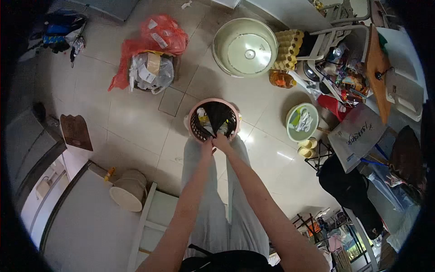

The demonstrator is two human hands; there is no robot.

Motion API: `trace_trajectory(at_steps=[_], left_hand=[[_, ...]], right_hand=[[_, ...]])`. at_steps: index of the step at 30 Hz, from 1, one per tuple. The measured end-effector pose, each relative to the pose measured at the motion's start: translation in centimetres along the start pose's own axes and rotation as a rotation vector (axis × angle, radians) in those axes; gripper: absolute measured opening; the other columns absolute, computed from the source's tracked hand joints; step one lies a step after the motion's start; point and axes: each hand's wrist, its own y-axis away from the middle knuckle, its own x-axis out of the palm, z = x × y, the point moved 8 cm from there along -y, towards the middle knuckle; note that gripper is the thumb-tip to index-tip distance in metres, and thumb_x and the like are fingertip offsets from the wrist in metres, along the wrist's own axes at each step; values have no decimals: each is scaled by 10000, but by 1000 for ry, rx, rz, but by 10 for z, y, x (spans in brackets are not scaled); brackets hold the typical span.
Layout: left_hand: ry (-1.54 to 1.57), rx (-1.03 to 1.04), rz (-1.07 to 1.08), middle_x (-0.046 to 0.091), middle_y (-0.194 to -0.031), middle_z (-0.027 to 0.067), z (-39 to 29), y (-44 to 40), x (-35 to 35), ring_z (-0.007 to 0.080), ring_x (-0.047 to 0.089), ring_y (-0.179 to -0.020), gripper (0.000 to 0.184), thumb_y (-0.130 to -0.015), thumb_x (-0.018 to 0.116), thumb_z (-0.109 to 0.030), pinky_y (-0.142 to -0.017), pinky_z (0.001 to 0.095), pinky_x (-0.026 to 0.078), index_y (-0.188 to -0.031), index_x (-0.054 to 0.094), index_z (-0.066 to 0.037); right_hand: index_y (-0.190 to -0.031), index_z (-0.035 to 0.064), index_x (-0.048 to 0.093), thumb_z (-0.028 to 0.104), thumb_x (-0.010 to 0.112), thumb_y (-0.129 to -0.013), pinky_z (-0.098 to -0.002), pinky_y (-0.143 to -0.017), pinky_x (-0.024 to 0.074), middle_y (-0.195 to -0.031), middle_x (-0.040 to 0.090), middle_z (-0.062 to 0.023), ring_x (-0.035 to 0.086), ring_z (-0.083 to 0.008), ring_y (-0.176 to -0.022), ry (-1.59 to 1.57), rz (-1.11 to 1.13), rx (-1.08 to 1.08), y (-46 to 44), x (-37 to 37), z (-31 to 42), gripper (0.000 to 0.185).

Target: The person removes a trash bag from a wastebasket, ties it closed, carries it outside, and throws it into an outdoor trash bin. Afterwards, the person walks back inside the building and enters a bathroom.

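Observation:
A pink basket (189, 131) with holes in its sides stands on the floor at my legs. Inside it, a black plastic bag (216, 113) lines the wall, and some white and yellow items lie in it. At the near rim, my left hand (207, 146) is closed on the bag's gathered edge. Close beside it on the right, my right hand (221, 142) pinches the same black plastic. The fingertips are partly hidden by the hands themselves.
Ahead stands a large metal basin (244, 68) beside egg trays (287, 45) and an oil bottle (282, 79). A box with clear plastic (152, 75) and a red bag (165, 34) lie ahead left. On the right are a green basin (301, 133) and yellow slippers (307, 148).

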Motion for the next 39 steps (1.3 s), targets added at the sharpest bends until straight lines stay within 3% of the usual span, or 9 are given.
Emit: trace_trajectory(at_steps=[3, 6, 12, 19, 23, 28, 31, 36, 39], left_hand=[[-40, -40, 88, 522, -828, 7, 8, -20, -6, 135, 518, -804, 299, -843, 487, -364, -691, 311, 446, -975, 492, -96], [84, -23, 135, 528, -808, 2, 8, -11, -5, 127, 518, -756, 258, -833, 509, -341, -652, 298, 450, -930, 504, -102], [245, -144, 81, 539, -921, -2, 14, -11, -5, 115, 507, -863, 303, -781, 567, -347, -710, 296, 424, -991, 528, -130], [177, -277, 215, 574, -849, 21, 26, -27, 5, 122, 529, -753, 272, -757, 609, -316, -623, 273, 426, -878, 590, -73], [180, -179, 49, 580, -792, 18, 13, 4, 1, 136, 529, -694, 288, -757, 618, -321, -577, 280, 420, -853, 591, -51], [288, -64, 197, 575, -757, 23, 40, -11, 1, 128, 520, -665, 282, -763, 615, -325, -555, 280, 412, -831, 588, -54], [58, -137, 84, 566, -774, -19, 57, -21, -23, 82, 503, -694, 267, -776, 585, -375, -555, 241, 378, -863, 588, -123], [12, -246, 167, 565, -738, -18, 92, -62, -61, 109, 503, -626, 256, -763, 599, -354, -531, 233, 371, -839, 588, -110], [-71, -148, 134, 528, -594, 5, 78, -60, -72, 99, 427, -472, 272, -804, 550, -348, -421, 240, 293, -774, 586, -80]], right_hand=[[-904, -22, 537, 232, 521, -659, -441, -748, 442, -861, 567, -277, 547, -414, -860, 118, 143, -120, 5, 13, 16, 353], [-929, -11, 528, 233, 519, -659, -446, -739, 442, -855, 569, -272, 547, -411, -860, -134, -43, 77, 8, 0, 13, 364], [-927, 0, 497, 229, 522, -694, -450, -671, 454, -802, 580, -247, 566, -405, -791, -85, -61, 135, 9, 16, -1, 328], [-861, 10, 466, 193, 493, -763, -457, -574, 444, -743, 580, -230, 570, -405, -707, -90, -174, 182, 32, 21, 0, 209], [-849, 10, 464, 183, 483, -778, -458, -563, 434, -732, 571, -239, 562, -406, -704, -183, -208, 99, 40, 5, 14, 188], [-825, 12, 466, 199, 487, -785, -460, -554, 427, -708, 565, -233, 553, -410, -694, -24, -258, 70, 55, -3, 20, 193], [-805, 12, 467, 204, 487, -785, -465, -553, 424, -694, 560, -231, 549, -413, -691, -66, -263, 35, 55, 10, 17, 195], [-805, -4, 440, 156, 469, -773, -464, -578, 415, -704, 543, -244, 542, -409, -708, -42, -117, 57, 44, 48, 21, 165], [-799, -3, 445, 144, 472, -766, -456, -585, 418, -716, 547, -238, 545, -400, -723, -83, -98, 52, 47, 57, 23, 153]])
